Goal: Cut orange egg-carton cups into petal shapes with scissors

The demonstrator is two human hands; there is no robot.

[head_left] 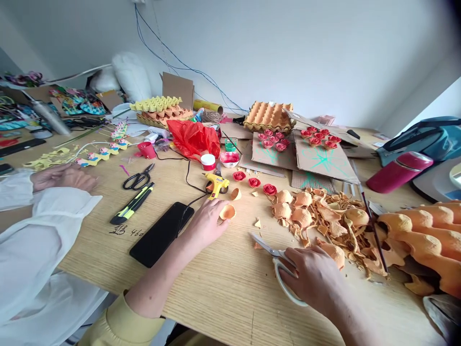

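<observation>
Orange cup (227, 212): wavy rim, pale hollow inside showing, whole, at left hand's (207, 218) fingertips. Smaller-looking orange cup (236, 194) just beyond, on counter (223, 283). Scissors (275, 253): metal blades, pale looped handles, low over counter, right hand (311, 274) on handles, tips angled toward cups; blade spread unclear.

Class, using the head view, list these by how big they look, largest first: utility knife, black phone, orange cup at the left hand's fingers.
1. Black phone
2. Utility knife
3. Orange cup at the left hand
</observation>
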